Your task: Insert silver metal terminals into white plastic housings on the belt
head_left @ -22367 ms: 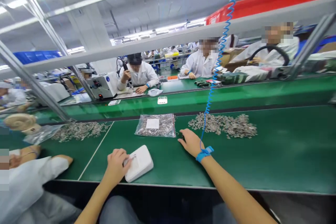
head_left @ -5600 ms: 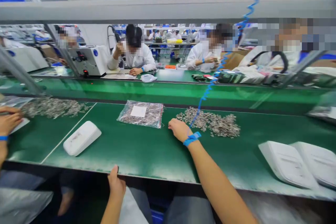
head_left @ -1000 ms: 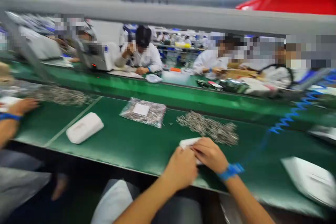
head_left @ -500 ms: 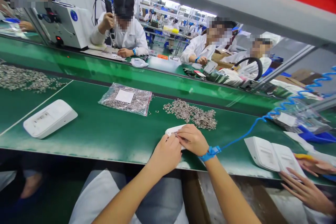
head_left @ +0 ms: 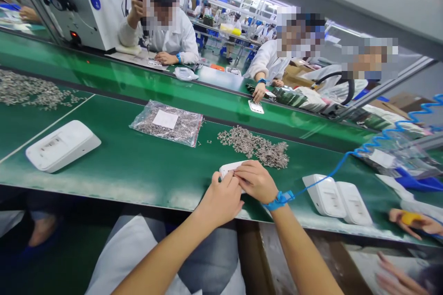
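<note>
My left hand [head_left: 221,200] and right hand [head_left: 256,180] bunch over this white shell [head_left: 226,169] on the table [head_left: 155,170], can't tell if they're pinching anything. Guessing light, stiff, slick plastic, best held by the sides.

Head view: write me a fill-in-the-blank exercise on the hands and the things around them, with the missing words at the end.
1. The left hand and right hand come together at a housing coloured ____.
2. The colour of the wristband on the right wrist is ____.
3. In the picture, the pile of metallic parts nearest the hands lies to the ____ of the plastic bag.
4. Right of both hands, the devices placed side by side number ____.

Missing words: white; blue; right; two.
</note>
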The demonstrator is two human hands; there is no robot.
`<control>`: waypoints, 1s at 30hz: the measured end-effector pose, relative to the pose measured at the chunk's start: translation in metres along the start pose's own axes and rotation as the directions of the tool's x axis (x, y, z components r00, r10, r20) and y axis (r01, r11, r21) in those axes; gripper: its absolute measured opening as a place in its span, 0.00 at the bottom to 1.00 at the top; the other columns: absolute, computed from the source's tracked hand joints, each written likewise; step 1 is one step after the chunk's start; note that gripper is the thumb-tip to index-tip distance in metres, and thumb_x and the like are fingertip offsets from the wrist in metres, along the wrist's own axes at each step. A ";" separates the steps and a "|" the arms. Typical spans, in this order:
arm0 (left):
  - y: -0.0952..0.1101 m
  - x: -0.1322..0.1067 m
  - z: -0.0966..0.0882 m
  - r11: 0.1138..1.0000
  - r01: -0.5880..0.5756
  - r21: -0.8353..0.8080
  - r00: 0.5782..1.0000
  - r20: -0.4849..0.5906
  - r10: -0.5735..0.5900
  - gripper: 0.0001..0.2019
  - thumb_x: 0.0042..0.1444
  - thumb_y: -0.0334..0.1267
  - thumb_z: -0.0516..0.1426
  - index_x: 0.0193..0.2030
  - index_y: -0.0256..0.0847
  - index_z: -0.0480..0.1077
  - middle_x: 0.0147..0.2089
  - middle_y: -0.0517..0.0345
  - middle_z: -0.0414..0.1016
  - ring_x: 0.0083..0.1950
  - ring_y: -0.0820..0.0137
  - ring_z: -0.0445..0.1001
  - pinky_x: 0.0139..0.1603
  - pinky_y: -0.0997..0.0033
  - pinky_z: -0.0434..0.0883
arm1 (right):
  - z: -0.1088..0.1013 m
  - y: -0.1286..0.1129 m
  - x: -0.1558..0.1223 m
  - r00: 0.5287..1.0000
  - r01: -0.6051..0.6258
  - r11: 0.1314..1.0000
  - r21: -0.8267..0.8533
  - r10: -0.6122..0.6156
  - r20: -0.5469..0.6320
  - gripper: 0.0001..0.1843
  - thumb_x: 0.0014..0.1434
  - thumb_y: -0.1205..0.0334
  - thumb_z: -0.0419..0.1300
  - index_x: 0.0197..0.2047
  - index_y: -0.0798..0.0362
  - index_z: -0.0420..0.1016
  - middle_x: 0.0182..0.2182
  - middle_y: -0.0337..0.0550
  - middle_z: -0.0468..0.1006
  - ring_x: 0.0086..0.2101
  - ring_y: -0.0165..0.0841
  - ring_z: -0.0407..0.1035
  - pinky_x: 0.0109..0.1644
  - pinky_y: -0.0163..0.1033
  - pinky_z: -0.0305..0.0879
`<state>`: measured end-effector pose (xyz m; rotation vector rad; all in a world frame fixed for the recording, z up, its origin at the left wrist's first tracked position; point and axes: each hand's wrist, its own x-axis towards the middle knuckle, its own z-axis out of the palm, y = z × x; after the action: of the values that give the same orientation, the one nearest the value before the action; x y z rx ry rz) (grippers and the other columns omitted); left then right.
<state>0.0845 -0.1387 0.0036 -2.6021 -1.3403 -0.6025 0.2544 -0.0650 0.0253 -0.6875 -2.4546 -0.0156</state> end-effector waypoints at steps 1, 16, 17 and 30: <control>0.000 0.000 0.000 1.000 0.001 -0.004 1.000 0.000 -0.001 0.18 0.62 0.49 0.57 0.50 0.35 0.70 0.52 0.45 0.69 0.62 0.54 0.61 0.58 0.50 0.57 | 0.000 0.000 0.000 1.000 0.000 1.000 -0.003 0.000 0.000 0.08 0.63 0.69 0.60 0.38 0.49 0.80 0.36 0.43 0.81 0.39 0.38 0.72 0.46 0.47 0.70; 0.000 -0.004 0.001 0.999 -0.017 0.049 0.999 -0.029 0.018 0.18 0.66 0.48 0.53 0.51 0.36 0.69 0.52 0.44 0.71 0.60 0.55 0.63 0.52 0.55 0.58 | 0.002 0.006 0.001 0.950 -0.313 0.940 -0.134 0.310 -0.041 0.08 0.56 0.64 0.60 0.41 0.53 0.73 0.40 0.48 0.70 0.44 0.44 0.62 0.52 0.53 0.61; 0.000 -0.005 0.001 0.999 -0.020 0.040 0.999 -0.030 0.021 0.17 0.66 0.48 0.53 0.51 0.35 0.69 0.52 0.44 0.71 0.60 0.55 0.63 0.52 0.55 0.58 | 0.002 0.007 0.000 0.947 -0.322 0.937 -0.133 0.321 -0.030 0.09 0.56 0.64 0.60 0.42 0.53 0.73 0.41 0.48 0.70 0.44 0.44 0.62 0.52 0.53 0.60; -0.006 -0.009 -0.007 0.998 0.007 -0.066 1.000 -0.017 -0.009 0.14 0.64 0.47 0.56 0.43 0.36 0.67 0.42 0.51 0.72 0.51 0.60 0.67 0.48 0.56 0.58 | -0.009 0.001 -0.018 0.848 -0.333 0.915 -0.226 0.187 -0.495 0.05 0.60 0.66 0.60 0.41 0.51 0.70 0.36 0.46 0.75 0.39 0.41 0.70 0.49 0.51 0.63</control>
<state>0.0735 -0.1441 0.0061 -2.6379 -1.3486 -0.6808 0.2723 -0.0744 0.0225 -1.0209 -1.8922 -0.4147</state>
